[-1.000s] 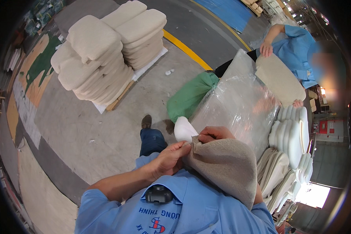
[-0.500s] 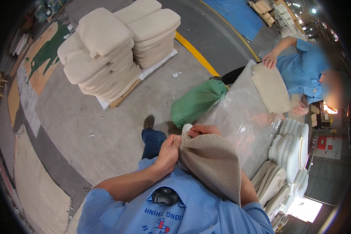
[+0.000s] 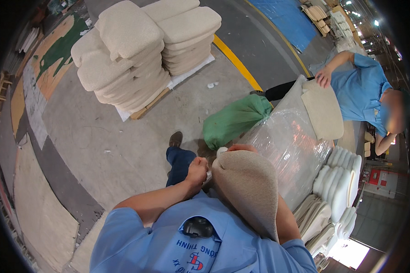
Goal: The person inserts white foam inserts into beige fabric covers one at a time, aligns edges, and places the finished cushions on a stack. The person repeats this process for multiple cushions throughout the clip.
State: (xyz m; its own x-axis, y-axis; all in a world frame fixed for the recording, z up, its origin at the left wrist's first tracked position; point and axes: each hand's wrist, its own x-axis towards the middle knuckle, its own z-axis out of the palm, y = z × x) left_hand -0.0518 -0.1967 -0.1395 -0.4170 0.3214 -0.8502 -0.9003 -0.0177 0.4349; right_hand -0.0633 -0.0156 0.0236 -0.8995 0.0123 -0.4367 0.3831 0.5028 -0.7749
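Note:
A beige fabric seat cushion hangs in front of my chest and leans against my right forearm. White padding shows at its far end. My right hand grips that far end from behind; most of the hand and forearm is hidden by the cushion. Just left of the cushion, my left hand is closed in a fist-like pinch. A thin pale bit shows at its fingers, too small to name.
A plastic-wrapped table stands to the right, a green sack beside it. Across it, a co-worker holds a beige panel. Stacked beige cushions stand far left. White pads and beige covers lie at right.
My left hand has come away from the cushion's edge, slightly to the left. The cushion's folded surface is now smoother and rounder. The co-worker's one hand has left the panel and risen toward the head.

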